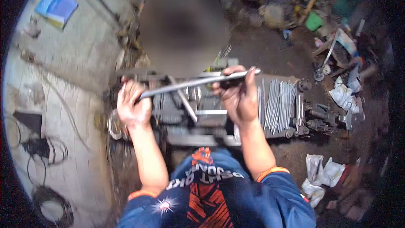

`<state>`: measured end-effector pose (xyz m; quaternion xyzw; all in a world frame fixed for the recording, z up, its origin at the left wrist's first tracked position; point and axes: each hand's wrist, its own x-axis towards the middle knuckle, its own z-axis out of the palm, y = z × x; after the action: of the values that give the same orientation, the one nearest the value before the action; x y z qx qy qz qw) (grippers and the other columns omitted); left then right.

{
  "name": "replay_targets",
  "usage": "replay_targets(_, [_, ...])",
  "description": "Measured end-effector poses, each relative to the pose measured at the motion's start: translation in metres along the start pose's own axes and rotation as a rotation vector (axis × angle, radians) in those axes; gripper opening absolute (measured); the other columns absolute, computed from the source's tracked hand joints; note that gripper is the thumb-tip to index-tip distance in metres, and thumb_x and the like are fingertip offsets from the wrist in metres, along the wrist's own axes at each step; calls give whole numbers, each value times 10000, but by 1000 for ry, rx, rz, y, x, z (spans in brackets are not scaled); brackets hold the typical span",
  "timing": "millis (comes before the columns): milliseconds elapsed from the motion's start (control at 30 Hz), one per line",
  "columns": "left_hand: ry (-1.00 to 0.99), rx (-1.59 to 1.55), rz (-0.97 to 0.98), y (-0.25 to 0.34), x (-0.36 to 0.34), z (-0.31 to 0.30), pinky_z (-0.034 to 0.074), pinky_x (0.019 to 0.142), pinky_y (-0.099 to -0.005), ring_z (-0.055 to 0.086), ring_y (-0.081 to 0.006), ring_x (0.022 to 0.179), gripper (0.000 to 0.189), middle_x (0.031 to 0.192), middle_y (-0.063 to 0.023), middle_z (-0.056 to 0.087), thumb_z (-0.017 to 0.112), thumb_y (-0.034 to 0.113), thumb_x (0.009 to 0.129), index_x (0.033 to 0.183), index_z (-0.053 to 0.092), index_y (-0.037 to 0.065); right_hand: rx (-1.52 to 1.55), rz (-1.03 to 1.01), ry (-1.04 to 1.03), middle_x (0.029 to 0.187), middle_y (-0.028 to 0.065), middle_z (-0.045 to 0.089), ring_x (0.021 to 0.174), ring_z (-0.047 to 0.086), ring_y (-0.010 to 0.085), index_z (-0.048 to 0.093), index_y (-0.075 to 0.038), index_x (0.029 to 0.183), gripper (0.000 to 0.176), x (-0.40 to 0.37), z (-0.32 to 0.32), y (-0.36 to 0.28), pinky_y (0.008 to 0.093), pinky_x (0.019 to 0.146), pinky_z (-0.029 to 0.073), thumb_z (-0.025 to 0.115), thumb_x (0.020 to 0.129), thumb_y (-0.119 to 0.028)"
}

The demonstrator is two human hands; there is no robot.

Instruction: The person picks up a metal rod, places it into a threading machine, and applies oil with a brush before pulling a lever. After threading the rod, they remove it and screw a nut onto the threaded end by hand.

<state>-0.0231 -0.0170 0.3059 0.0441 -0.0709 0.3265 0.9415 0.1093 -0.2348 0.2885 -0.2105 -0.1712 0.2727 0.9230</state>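
A long grey metal rod (185, 85) is held up across the view, above a metal workbench or machine bed (202, 139). My left hand (134, 103) is closed round its left end. Near the rod's right end, my right hand (240, 97) grips it between fingers and thumb. Under the rod, a short flat metal strip (183, 101) lies at a slant on the machine. To the right of my right hand, several thin metal rods (279, 105) lie side by side on the bench.
A blurred round shape (183, 25) covers the top middle. A blue packet (57, 6) is at the upper left, with coiled cable (52, 207) at the lower left. White plastic bags (322, 173) and scrap lie on the floor at the right.
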Motion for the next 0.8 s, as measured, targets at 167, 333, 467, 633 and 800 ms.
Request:
replay_targets(167, [295, 565, -158, -19, -41, -53, 405, 866, -361, 453, -140, 677, 249, 724, 1, 463, 499, 174, 905, 1118, 547, 53, 67, 345, 413, 1013, 151, 636, 827, 659, 241, 544, -45, 990, 432, -38, -137, 30, 337, 739, 542, 415, 961, -457])
replay_targets(333, [473, 705, -135, -8, -75, -103, 459, 797, -364, 543, -157, 736, 240, 808, -18, 562, 502, 215, 925, 1087, 572, 50, -61, 294, 824, 793, 104, 621, 621, 614, 196, 542, -68, 910, 329, -66, -223, 24, 290, 594, 499, 482, 960, -388])
replay_targets(467, [682, 660, -63, -10, -89, -132, 490, 793, -350, 588, -164, 745, 220, 818, -30, 623, 523, 165, 907, 1076, 597, 46, -158, 231, 921, 818, 111, 605, 680, 617, 212, 519, -16, 934, 376, -52, -264, 28, 321, 616, 521, 493, 956, -391])
replay_targets(633, [729, 613, -20, -30, -93, -158, 510, 783, -355, 590, -136, 727, 187, 795, -9, 616, 532, 154, 898, 1048, 608, 71, -369, 258, 939, 807, 144, 607, 712, 663, 259, 502, 41, 962, 454, -18, -291, 58, 333, 632, 556, 479, 957, -413])
replay_targets(800, [901, 644, 37, -24, -86, -167, 518, 767, -352, 594, -143, 701, 160, 743, -1, 615, 550, 147, 894, 1021, 620, 79, -376, 230, 942, 896, 163, 583, 719, 666, 272, 502, 61, 952, 464, -4, -307, 89, 340, 631, 565, 488, 955, -403])
